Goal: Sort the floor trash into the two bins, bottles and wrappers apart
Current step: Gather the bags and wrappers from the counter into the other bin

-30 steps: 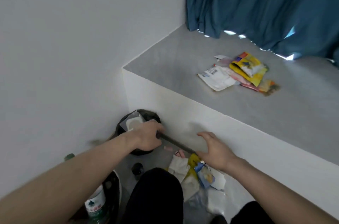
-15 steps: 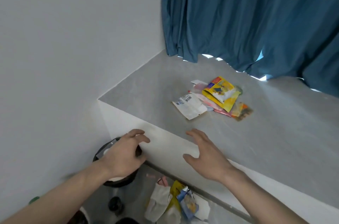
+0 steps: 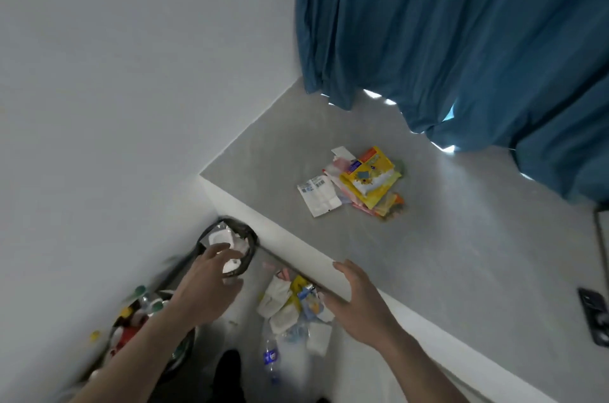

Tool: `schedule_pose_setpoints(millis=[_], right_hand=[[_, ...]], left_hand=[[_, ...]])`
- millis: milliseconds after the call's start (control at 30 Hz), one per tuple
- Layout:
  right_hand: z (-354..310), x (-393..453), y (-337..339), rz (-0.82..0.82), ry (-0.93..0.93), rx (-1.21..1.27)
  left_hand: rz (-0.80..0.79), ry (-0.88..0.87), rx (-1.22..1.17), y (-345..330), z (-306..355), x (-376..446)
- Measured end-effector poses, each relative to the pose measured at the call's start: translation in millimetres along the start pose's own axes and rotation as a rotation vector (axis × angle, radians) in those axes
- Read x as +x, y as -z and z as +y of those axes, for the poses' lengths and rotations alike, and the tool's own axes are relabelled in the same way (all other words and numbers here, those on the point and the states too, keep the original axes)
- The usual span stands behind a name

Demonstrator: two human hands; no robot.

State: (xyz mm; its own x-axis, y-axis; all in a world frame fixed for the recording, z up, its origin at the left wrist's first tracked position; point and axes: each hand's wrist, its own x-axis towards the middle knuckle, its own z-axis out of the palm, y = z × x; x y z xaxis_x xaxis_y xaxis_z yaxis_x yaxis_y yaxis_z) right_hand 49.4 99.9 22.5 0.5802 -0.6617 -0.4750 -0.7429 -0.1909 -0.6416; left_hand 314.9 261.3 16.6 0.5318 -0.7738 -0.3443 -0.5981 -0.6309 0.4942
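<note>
Lower left of the frame, our left hand (image 3: 207,287) hovers over the black bin (image 3: 245,237); our right hand (image 3: 359,307) spreads above floor wrappers (image 3: 286,303).

The long hanging cloth curtain (image 3: 461,40) is deep blue, and the raised flat platform (image 3: 445,254) under it is pale grey on top with a white front edge, next to a plain white wall (image 3: 115,73). On the platform, the crinkly snack packet (image 3: 370,176) is bright yellow with a white and blue picture, and the flat paper sachet (image 3: 318,195) beside it is white with small blue marks. The round bin (image 3: 245,249) in the corner is black with white scraps inside, and the clear plastic bottle (image 3: 272,358) on the floor has a blue label.
</note>
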Motion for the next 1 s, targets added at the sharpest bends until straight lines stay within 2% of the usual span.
schedule_pose_setpoints(millis=[67,200,467,700,1000], right_hand=[[-6,-21,22,-0.005,0.008,-0.004],[-7,-46,55,-0.021,0.017,-0.017],[-7,-66,77,-0.029,0.047,-0.066],[-16,-59,77,-0.035,0.063,-0.075],[16,-25,124,-0.003,-0.082,0.011]], left_hand=[[-0.029,-0.007,0.021,10,24,-26],[0.012,0.014,0.003,11,57,-65],[0.049,0.037,-0.045,5,74,-112],[0.022,0.055,-0.033,14,78,-90],[-0.083,0.015,-0.097,-14,128,-23]])
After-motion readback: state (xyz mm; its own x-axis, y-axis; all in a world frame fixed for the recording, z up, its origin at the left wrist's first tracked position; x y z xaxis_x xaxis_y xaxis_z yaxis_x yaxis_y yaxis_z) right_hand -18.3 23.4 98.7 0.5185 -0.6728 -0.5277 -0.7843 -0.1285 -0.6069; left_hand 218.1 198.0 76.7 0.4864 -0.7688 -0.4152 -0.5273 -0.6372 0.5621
